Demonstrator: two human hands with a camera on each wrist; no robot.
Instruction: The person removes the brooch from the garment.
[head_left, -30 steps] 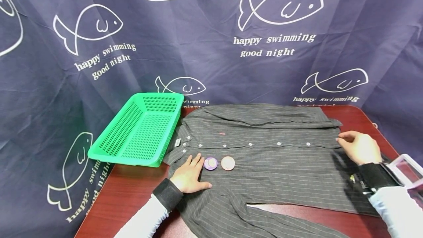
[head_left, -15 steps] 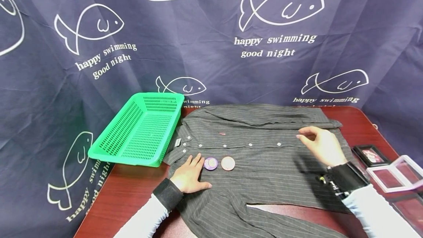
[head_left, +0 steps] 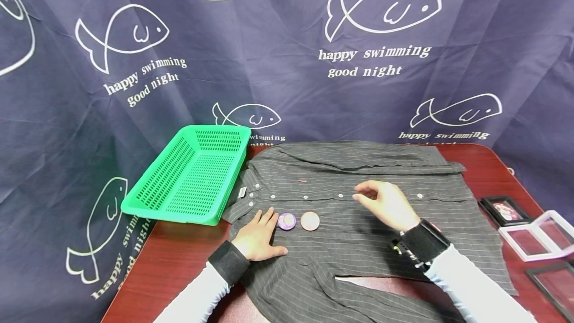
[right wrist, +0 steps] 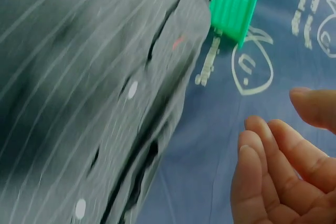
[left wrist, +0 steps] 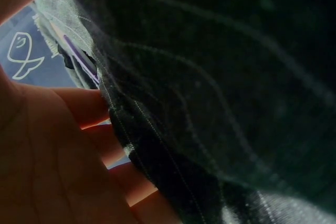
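Note:
A dark grey pinstriped shirt lies spread on the table, its row of white buttons running left to right. My left hand rests flat on it near the collar, fingers straight. Right at those fingertips lies a round purple badge, with a pale pink round badge to its right. Over the middle of the shirt, by the button row, hovers my right hand. Its fingers are loosely bent, the thumb stands apart from them, and nothing is between them in the right wrist view.
A green plastic basket stands at the left beside the collar. On the right lie a black frame with a picture, an opened white hinged frame and another dark frame. A dark blue fish-print curtain hangs behind the table.
My right hand has moved left from the shirt's hem to the middle of the button row, uncovering the frames at the right. My left hand and the badges have stayed in place.

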